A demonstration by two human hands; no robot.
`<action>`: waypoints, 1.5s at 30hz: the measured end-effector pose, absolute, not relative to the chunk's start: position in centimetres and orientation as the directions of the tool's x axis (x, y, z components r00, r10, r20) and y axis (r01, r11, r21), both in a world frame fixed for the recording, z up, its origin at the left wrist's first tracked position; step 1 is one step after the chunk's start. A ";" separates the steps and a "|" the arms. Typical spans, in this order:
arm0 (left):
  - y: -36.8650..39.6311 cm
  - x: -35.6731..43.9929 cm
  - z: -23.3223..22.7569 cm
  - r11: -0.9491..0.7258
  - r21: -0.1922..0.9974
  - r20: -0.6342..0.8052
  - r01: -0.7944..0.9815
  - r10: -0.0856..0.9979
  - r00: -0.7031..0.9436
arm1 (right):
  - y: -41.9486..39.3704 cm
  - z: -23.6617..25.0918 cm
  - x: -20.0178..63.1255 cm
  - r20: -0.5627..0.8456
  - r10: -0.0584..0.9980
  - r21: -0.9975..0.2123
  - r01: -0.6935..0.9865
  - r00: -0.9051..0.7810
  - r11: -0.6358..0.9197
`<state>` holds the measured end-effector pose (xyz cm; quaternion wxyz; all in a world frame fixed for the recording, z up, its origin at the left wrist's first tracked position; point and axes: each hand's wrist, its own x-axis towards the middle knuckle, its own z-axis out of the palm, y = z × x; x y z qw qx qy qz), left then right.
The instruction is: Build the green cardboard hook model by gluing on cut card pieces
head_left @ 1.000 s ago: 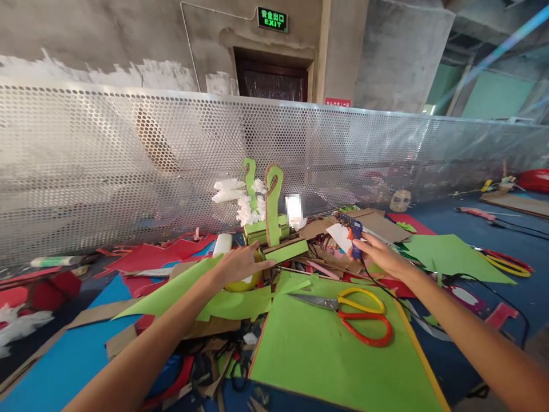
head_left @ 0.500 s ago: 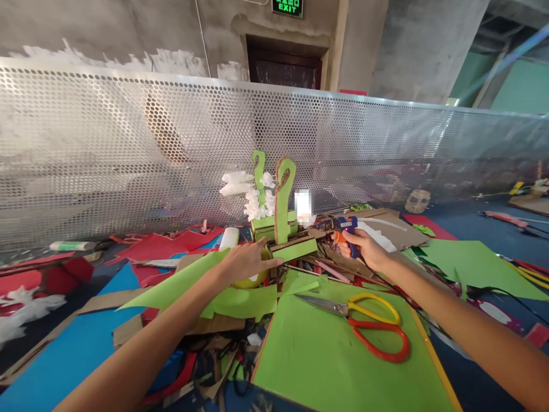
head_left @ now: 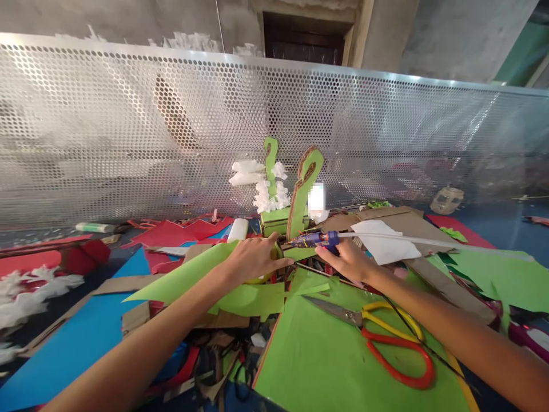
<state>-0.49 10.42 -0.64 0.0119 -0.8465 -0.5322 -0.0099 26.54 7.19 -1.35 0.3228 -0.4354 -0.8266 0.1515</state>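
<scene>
My right hand [head_left: 349, 262] is closed around a blue glue gun [head_left: 328, 238], its nozzle pointing left over the base of a green cardboard piece [head_left: 304, 189] with a curled top. A long clear glue stick [head_left: 398, 237] sticks out from the gun's back. With thumb and fingers, my left hand [head_left: 253, 257] grips the left end of that piece's low base, partly hidden behind the hand and gun. The upright part leans right. Behind it stands a similar green hook-shaped piece [head_left: 271, 163] with white crumpled tufts [head_left: 266, 197] around it.
Scissors [head_left: 355, 317] with yellow and red handles lie on a green sheet [head_left: 326, 360] in front. Blue card [head_left: 77, 332], red scraps [head_left: 184, 232] and cardboard strips surround the hands. A perforated metal barrier [head_left: 206, 126] runs behind. The gun's black cord [head_left: 405, 320] trails right.
My right hand has brought the glue gun left and turned it level, over the green base. The curled upright now leans right. The view has tilted down and shifted left.
</scene>
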 end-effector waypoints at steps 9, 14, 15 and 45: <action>10.3 -0.5 -0.6 -0.461 -0.016 0.048 0.887 0.886 0.461 | 7.0 -1.0 26.0 0.432 0.815 -0.422 0.712 -0.386 0.561; 10.3 -0.4 -0.5 -0.437 0.007 0.024 0.899 0.899 0.437 | 6.8 -0.9 25.7 0.417 0.817 -0.410 0.720 -0.398 0.560; 10.4 -0.4 -0.5 -0.432 0.012 0.019 0.902 0.902 0.432 | 6.7 -0.9 25.8 0.412 0.819 -0.408 0.724 -0.399 0.557; 10.3 -0.4 -0.4 -0.417 0.015 0.015 0.909 0.909 0.417 | 6.6 -0.3 26.6 0.432 0.814 -0.419 0.713 -0.388 0.562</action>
